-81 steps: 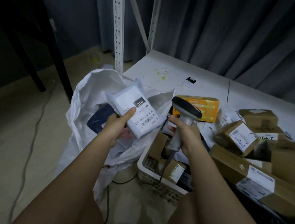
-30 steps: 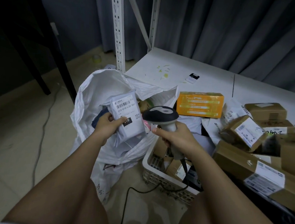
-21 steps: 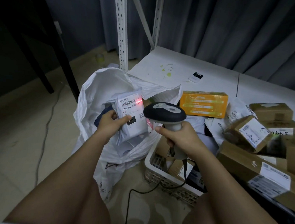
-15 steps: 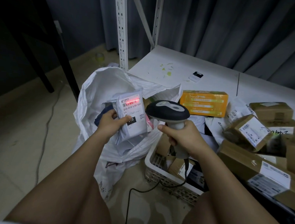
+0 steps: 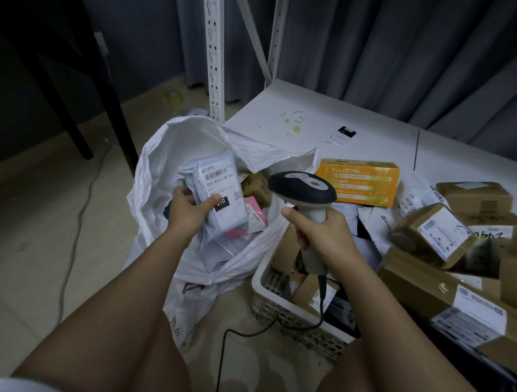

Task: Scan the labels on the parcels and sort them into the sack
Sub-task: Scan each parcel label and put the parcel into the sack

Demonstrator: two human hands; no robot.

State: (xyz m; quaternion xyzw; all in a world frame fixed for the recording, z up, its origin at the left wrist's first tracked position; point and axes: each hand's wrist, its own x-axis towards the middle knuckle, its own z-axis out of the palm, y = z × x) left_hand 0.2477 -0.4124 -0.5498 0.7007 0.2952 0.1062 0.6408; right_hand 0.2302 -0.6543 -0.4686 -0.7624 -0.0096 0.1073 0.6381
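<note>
Far left: dark table leg on the tiled floor, a thin cable trailing across the tiles.

White sack stands open on the floor, mouth up, several packets already inside, among them a pink one.

Left hand over the sack mouth, fingers curled round a white mailer parcel, thumb pressed on its face near the black "010" patch. Label faces up, barcode at its top edge.

Right hand just right of the parcel, wrapped round the grip of a barcode scanner; scanner head is dark with a grey top and sits beside the parcel, apart from it. Its cord drops past the basket to the floor.

White plastic basket below the right hand, on the floor, holding small cardboard boxes.

White worktop behind: an orange box near its front edge, a small black-and-white object further back.

Right: piled brown cardboard parcels with white labels, one long box nearest. Grey curtain behind.
</note>
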